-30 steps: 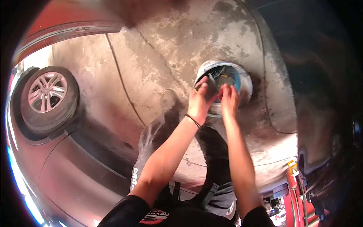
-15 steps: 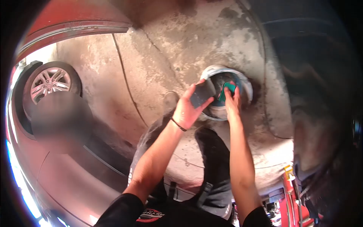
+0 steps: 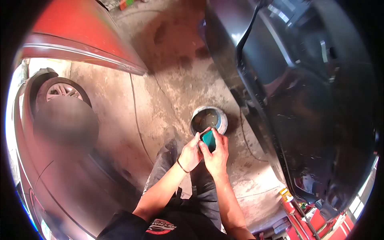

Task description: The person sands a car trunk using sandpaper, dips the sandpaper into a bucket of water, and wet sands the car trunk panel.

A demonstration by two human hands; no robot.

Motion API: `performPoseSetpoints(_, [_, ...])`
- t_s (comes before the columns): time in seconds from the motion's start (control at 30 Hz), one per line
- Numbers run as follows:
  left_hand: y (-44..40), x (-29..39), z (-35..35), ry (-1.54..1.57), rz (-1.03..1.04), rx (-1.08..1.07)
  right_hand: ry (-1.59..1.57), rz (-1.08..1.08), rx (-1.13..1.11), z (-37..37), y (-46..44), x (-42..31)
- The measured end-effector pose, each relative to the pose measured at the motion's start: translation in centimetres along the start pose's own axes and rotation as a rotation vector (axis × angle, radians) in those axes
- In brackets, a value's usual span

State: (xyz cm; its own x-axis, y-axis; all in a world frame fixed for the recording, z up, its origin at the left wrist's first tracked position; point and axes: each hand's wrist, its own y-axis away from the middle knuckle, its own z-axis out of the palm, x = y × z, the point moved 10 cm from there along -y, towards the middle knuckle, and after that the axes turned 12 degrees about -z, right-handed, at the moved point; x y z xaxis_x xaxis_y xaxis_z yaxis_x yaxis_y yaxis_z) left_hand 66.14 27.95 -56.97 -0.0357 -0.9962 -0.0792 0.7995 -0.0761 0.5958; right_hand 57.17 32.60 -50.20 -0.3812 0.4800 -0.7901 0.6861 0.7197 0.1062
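My two hands are together in front of my body, just below a round bucket of murky water [image 3: 223,120] on the floor. A small green sanding block [image 3: 209,140] is gripped in my right hand [image 3: 217,159], thumb on its near side and fingers on the far side. My left hand [image 3: 190,155], with a dark band at the wrist, is closed against the block's left side. The dark flat sheet it holds is mostly hidden between the hands; only a dark edge shows around the block.
A dark car panel [image 3: 312,120] fills the right side. At upper left is a red panel [image 3: 76,36]; a car with a wheel [image 3: 64,91] stands at left. A cable [image 3: 138,124] crosses the stained concrete floor [image 3: 108,92]. Red equipment [image 3: 298,216] stands at lower right.
My right hand has lifted the green block out of the bucket and brought it against my left hand and the dark sheet. The view has turned, showing more of the dark panel.
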Motion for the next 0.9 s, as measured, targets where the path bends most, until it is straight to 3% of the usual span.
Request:
performPoseSetpoints(0.1, [5.1,2.3,5.6,-0.168,0.059,-0.015,-0.115,0.021,0.100,-3.6,-0.2,-6.7])
performPoseSetpoints(0.17, [8.4,3.9,9.8,-0.287,0.113,0.002,-0.126,-0.089,0.169,-5.3,-0.3,-10.4])
performPoseSetpoints(0.3, [14.8,6.8,18.4,-0.066,0.177,-0.211,-0.387,-0.121,0.250,-6.9,-0.5,-16.1])
performPoseSetpoints(0.43, [18.8,6.8,25.4,-0.171,0.158,-0.286,-0.257,-0.350,0.388,-13.3,-0.8,-25.0])
performPoseSetpoints(0.5, [19.5,5.9,27.5,-0.264,0.152,-0.327,-0.393,-0.368,0.430,-15.5,-0.8,-25.8])
performPoseSetpoints(0.57, [20.5,4.6,30.0,-0.336,0.217,-0.352,-0.542,-0.357,0.304,-18.9,-0.8,-28.1])
performPoseSetpoints(0.7, [20.5,2.9,36.1,-0.525,0.346,-0.235,-0.364,-0.265,0.053,-26.6,-0.8,-29.6])
performPoseSetpoints(0.77, [19.6,1.4,39.0,-0.545,0.413,-0.328,-0.272,-0.330,0.067,-30.5,-0.8,-30.9])
performPoseSetpoints(0.83, [19.5,0.1,42.3,-0.587,0.429,-0.257,-0.426,-0.316,0.078,-33.5,-1.2,-30.7])
performPoseSetpoints(0.9, [17.8,-0.6,44.7,-0.650,0.497,-0.273,-0.312,-0.381,0.082,-37.4,-1.5,-32.1])
